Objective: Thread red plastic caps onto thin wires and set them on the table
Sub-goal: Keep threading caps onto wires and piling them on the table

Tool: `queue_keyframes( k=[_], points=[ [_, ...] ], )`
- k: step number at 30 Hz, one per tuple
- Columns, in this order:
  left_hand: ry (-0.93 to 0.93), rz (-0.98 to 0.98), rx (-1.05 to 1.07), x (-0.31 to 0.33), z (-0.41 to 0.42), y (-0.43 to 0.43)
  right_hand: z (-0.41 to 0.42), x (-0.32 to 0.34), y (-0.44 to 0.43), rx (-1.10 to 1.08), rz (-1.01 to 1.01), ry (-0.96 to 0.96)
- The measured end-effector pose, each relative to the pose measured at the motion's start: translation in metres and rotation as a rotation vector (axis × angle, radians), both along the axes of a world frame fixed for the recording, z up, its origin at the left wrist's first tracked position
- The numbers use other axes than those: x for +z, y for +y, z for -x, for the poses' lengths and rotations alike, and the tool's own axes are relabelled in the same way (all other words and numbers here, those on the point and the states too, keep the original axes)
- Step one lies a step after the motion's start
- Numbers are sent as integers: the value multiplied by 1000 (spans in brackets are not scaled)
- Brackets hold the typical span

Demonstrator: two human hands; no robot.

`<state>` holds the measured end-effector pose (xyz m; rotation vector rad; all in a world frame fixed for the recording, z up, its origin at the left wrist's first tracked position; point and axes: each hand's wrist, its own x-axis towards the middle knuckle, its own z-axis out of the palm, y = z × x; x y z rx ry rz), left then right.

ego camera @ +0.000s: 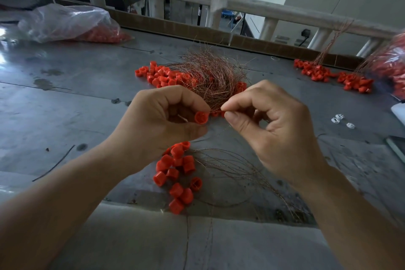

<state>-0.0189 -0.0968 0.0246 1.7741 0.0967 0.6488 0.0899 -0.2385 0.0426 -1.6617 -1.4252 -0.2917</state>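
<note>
Left hand (162, 120) pinches a red cap (201, 117) and right hand (274, 129) pinches a thin wire (217, 105) just beside it, with the fingertips nearly meeting.
Below them lies the grey surface (65, 98). A clear plastic bag (70, 22) holding more caps sits at its far left. A tangle of copper wires (210, 76) lies right behind the hands, with a loose pile of caps (162, 75) at its left. Caps already on wires (177, 173) lie under the hands, another such group (317, 70) is far right, and small white pieces (341, 119) are near the right edge.
</note>
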Motion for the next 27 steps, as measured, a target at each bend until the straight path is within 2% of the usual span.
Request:
queue_keyframes(
  k=[10, 18, 27],
  points=[
    [-30, 40, -61, 1, 1, -3, 2, -3, 2, 15, 99, 35],
    [-44, 238, -238, 0, 1, 1, 0, 1, -2, -29, 103, 52],
    [-35, 238, -268, 0, 2, 0, 1, 2, -2, -23, 103, 51]
  ],
)
